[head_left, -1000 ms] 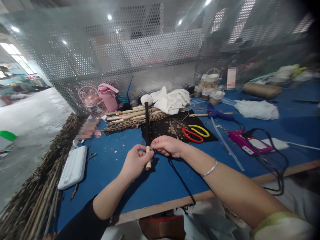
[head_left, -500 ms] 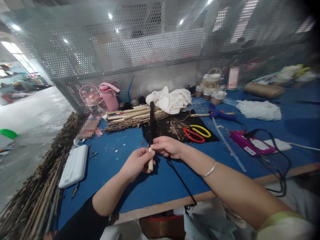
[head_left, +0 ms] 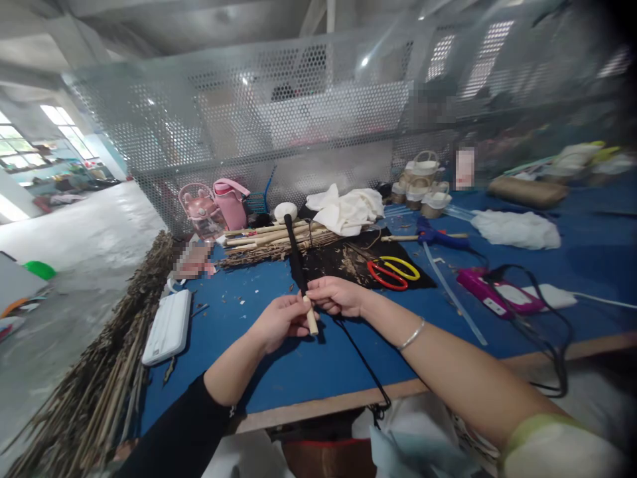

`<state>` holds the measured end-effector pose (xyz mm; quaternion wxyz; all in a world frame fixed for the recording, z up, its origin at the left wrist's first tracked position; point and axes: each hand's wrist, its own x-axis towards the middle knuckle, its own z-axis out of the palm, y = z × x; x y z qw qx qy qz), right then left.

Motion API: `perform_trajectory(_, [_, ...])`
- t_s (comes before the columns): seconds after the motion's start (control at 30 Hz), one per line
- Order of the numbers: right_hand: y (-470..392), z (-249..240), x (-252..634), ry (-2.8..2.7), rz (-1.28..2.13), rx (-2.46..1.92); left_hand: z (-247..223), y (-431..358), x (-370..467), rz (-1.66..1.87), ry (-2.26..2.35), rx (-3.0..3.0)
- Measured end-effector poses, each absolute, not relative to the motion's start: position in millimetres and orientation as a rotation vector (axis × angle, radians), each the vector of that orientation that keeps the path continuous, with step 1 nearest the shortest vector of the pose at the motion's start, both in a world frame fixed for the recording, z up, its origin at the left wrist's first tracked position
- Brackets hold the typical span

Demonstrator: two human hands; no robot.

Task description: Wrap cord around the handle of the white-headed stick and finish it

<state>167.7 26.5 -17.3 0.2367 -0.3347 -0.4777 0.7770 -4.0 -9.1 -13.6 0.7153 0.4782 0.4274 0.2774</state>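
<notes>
A pale wooden stick [head_left: 312, 324] is wrapped in black [head_left: 295, 255] along its upper length, with its near end bare. My left hand [head_left: 281, 322] is closed round it at the lower edge of the wrapping. Just above, my right hand [head_left: 338, 297] pinches the black wrapping where it meets the bare wood. From below my right hand, a thin black cord [head_left: 365, 362] trails over the table's front edge. Beyond the hands, scissors [head_left: 393, 271] with red and yellow handles rest on a black cloth [head_left: 348, 261] scattered with brown scraps.
On the blue table [head_left: 239, 372] are a white power bank [head_left: 168, 328], a bundle of sticks [head_left: 269, 242], white cloth [head_left: 348, 209], a blue glue gun [head_left: 438, 234] and a purple power strip [head_left: 497, 292]. Dried stalks [head_left: 124, 358] line the left side. A perforated metal screen [head_left: 318, 119] stands behind.
The wrapped stick has turned, its far end swinging left and its bare end right. Both hands keep their hold. The head view has shifted slightly up and left.
</notes>
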Motion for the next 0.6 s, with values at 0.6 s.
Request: perform_trajectory(0.6, [25.5, -23.8, 157.4, -1.477, 1.89, -1.079, -22.8, -8.2, -2.6, 0.586, 1.058, 1.289])
